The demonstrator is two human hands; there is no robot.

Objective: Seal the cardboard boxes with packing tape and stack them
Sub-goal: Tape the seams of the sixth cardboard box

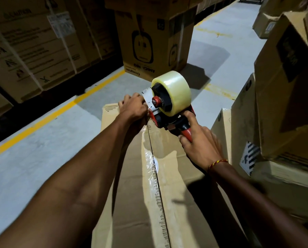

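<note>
A long cardboard box (131, 185) lies in front of me with clear tape running along its centre seam. A red and black tape dispenser (169, 111) with a roll of clear tape (174, 90) sits on the seam near the box's far end. My right hand (198, 140) grips its red handle. My left hand (133, 108) lies at the far end of the box, beside the dispenser's front, its fingers curled over the edge there.
Stacked cardboard boxes (283, 86) rise close on my right. A tall printed box (149, 42) stands on the grey floor ahead. Strapped cartons (33, 42) line the left behind a yellow floor line (60, 111). Bare floor lies on the left of my box.
</note>
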